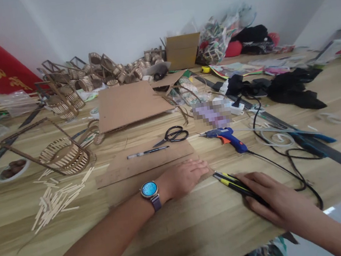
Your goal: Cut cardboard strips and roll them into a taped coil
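My left hand [186, 178], with a watch [149, 189] on its wrist, lies flat, pressing on a cardboard piece [119, 193] near the table's front edge. Its fingers are stretched out to the right. In my right hand [273, 198] is a black and yellow utility knife [230, 182], its tip pointing left at the right end of the cardboard, close to my left fingertips. Just beyond lies a cardboard strip [149, 159] with a pen [147, 152] on it. Black-handled scissors [174, 134] rest at the strip's far edge. To the right is a blue glue gun [228, 137].
A small slatted basket [66, 156] stands left, by loose sticks [56, 202] and a bowl [13, 170]. Behind are a large cardboard sheet [131, 104], more baskets [87, 82] and a box [182, 51]. A black cord [286, 164] curls at the right.
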A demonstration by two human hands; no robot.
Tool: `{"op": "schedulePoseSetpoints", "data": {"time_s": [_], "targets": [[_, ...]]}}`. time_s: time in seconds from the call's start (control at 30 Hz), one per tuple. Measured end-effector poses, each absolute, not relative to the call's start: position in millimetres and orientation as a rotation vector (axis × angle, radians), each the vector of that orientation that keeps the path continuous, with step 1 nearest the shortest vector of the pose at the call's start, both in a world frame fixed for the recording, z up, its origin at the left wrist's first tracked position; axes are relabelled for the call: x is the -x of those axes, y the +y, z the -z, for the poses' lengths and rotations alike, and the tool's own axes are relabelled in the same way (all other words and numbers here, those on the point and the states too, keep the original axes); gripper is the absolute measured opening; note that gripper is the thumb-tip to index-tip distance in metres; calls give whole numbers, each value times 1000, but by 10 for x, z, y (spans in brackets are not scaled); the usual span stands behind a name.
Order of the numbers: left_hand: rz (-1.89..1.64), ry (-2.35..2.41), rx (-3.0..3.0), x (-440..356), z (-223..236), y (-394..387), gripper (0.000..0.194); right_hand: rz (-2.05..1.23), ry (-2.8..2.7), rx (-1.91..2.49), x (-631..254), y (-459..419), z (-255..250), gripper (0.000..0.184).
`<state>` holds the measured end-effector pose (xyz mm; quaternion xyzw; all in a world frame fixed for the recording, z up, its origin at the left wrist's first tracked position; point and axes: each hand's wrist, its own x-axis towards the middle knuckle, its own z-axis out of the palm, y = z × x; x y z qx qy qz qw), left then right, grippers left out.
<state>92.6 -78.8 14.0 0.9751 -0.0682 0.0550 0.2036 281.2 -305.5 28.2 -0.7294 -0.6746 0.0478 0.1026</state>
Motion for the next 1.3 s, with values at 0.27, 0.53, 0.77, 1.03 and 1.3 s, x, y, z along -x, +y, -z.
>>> {"op": "schedulePoseSetpoints", "data": {"time_s": [0.27,0.53,0.77,1.03,1.3], "targets": [[-226,-43,-2756,-968,-160,-711,42,-126,-1994,2209,-2909,-2782,-322,48],[-279,-24,-2773,-962,-128,-732,42,-109,-2007,2208,-2873,-2831,-322,45],[-242,-14,-2729,-961,-153,-738,42,-102,-1974,2197,-2832,-2833,-331,43],[-244,2,-2718,-972,-153,-736,41,-167,-1940,2225,-2796,-2864,-371,44],[-269,-1,-2716,-956,-128,-738,42,-190,-1954,2176,-2827,-2838,-365,41]]}}
